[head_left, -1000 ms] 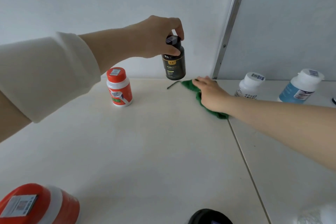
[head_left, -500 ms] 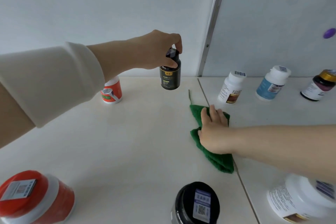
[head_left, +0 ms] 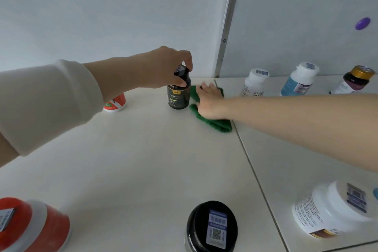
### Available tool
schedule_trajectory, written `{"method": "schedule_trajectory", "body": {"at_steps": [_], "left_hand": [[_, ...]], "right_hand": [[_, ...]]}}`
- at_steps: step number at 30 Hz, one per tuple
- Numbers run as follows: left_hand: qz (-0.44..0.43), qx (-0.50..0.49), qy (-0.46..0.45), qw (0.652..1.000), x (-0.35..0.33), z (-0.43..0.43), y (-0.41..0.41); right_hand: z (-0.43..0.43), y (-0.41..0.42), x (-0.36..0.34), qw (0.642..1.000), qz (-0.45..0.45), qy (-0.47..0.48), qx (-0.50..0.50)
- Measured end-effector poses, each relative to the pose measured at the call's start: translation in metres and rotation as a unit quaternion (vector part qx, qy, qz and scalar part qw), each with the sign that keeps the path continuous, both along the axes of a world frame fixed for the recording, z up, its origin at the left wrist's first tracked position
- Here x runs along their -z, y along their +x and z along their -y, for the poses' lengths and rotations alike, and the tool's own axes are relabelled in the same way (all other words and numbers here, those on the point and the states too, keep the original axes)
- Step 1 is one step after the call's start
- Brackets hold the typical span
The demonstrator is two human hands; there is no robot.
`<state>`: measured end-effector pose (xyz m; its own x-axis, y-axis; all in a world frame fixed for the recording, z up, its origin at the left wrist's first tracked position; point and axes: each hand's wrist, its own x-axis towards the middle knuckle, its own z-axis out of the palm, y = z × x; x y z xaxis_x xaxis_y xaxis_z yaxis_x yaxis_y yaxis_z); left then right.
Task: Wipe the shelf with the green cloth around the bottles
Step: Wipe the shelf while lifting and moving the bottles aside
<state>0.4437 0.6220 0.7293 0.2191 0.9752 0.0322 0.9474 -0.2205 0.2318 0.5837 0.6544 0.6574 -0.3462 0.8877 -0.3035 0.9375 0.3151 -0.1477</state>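
Observation:
My left hand (head_left: 163, 67) grips the cap of a small black bottle (head_left: 178, 96), which stands on or just above the white shelf (head_left: 133, 159) near the back wall. Right beside that bottle, my right hand (head_left: 210, 102) lies flat on the green cloth (head_left: 214, 124) and presses it onto the shelf. The cloth reaches to the seam between the two shelf panels. Part of the cloth is hidden under my palm.
A red-and-white bottle (head_left: 115, 103) stands behind my left arm. Three bottles line the back right: white (head_left: 254, 83), blue-labelled (head_left: 299, 82), dark with a gold cap (head_left: 354, 80). In front stand a red jar (head_left: 30, 227), a black jar (head_left: 211, 227) and a white jar (head_left: 335, 208).
My left hand has lowered the black bottle from mid-air down to the shelf. My right hand has slid the green cloth toward the back, up against the bottle.

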Motion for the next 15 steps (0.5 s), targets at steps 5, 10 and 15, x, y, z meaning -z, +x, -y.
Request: {"method": "schedule_trajectory", "body": {"at_steps": [5,10,15], "left_hand": [[-0.011,-0.023,0.002,1.000,0.004,-0.003,-0.011],[-0.014,-0.012,-0.004,1.000,0.011,-0.003,-0.004],[-0.009,-0.028,-0.007,1.000,0.008,-0.009,-0.009]], "right_hand": [[-0.022,-0.009,-0.003,0.999,0.002,-0.012,0.039],[-0.001,0.002,-0.007,0.997,0.019,-0.024,0.067],[0.045,0.013,-0.009,0.995,0.032,-0.048,0.084]]}}
